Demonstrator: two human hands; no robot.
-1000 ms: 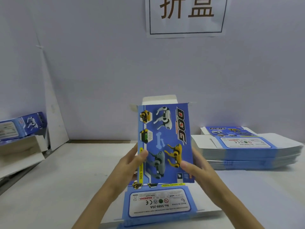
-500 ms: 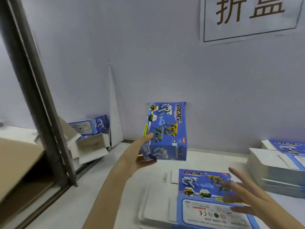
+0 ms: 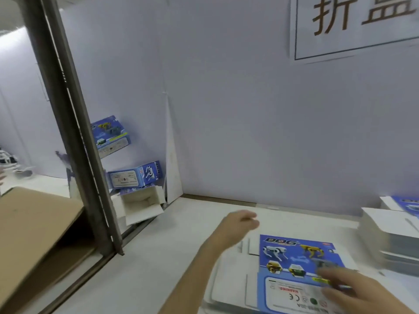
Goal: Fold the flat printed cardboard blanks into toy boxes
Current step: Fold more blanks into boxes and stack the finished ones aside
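Blank (image 3: 292, 252) under right hand (image 3: 353, 288)

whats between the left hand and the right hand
In the head view, the flat printed blank lies on the table between the left hand and the right hand.

**Wall sign.** The white paper sheet (image 3: 353, 28) w/ thin dark rectangular border carried two large brown Chinese chars., 折盒. Their top and right edges ran out of frame.

**Blank.** The flat blue printed cardboard blank (image 3: 294, 260) bore the title "DOG" in slanted block caps at the top-left of its picture panel. Its white label panel, printed upside-down to the viewer, showed the red word "WARNING" and a CE mark next to small round symbols. The ref. no. at the bottom edge was blurred; only "-20A" was approx. legible.

**Other items.** The folded blue cardboard box (image 3: 133, 176) at left had a white label, print too small to read. The stack of flat white-and-blue cardboard blanks (image 3: 390, 227) at right had blurred print, not legible.
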